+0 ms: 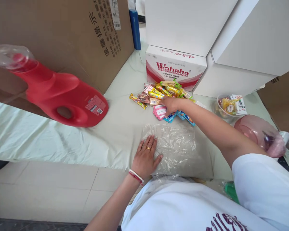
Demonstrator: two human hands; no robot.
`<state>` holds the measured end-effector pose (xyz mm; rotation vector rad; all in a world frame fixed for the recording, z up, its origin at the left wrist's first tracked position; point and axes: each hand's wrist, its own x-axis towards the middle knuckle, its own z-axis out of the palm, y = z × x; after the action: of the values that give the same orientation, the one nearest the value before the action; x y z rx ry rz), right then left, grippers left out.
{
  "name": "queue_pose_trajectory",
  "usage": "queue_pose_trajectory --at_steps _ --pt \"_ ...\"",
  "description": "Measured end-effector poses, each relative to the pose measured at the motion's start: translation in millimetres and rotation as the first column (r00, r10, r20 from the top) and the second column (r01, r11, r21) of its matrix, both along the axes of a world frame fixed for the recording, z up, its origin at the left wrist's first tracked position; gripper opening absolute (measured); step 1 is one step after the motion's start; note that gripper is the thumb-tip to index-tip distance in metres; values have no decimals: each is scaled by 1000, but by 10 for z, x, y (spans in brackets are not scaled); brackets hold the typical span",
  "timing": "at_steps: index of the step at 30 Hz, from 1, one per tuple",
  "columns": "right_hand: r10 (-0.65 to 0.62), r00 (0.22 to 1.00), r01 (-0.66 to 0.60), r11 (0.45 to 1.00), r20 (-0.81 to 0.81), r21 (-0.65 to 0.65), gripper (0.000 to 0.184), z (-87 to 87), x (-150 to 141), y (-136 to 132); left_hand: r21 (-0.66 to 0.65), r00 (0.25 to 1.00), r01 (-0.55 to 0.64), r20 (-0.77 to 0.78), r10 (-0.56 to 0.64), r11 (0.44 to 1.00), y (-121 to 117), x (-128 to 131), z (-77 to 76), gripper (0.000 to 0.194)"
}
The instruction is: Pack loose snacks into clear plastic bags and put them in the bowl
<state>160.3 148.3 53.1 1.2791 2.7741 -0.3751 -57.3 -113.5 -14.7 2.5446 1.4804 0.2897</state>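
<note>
My left hand (146, 155) lies flat and open on the left edge of a clear plastic bag (177, 146) spread on the pale cloth. My right hand (170, 105) reaches forward into a pile of small wrapped snacks (159, 91). Its fingers curl down over a pink packet (159, 111) and some blue packets (186, 117); whether it grips one is hidden.
A red detergent jug (62, 96) lies on its side at the left before a big brown carton (62, 35). A Wahaha box (174, 67) and white boxes (231, 38) stand behind. A clear bowl of snacks (227, 107) and a pink bowl (257, 131) sit at right.
</note>
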Motion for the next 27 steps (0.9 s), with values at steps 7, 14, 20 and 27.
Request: queue_pose_trajectory --at_steps 7,14,20,27 --pt "10 969 5 998 247 -60 76 164 -86 -283 -3 1000 -11 5 11 1000 -1 14 -9 72" --pt "-246 959 238 969 144 67 58 659 50 -981 -15 1000 -15 27 16 1000 -7 31 -11 84" --pt "-302 928 332 936 217 -119 52 482 -78 -1991 -15 998 -18 58 19 1000 -14 30 -32 89" --pt "-316 933 340 931 173 -132 58 113 -209 -2345 16 992 -4 127 2 1000 -1 -62 -117 98"
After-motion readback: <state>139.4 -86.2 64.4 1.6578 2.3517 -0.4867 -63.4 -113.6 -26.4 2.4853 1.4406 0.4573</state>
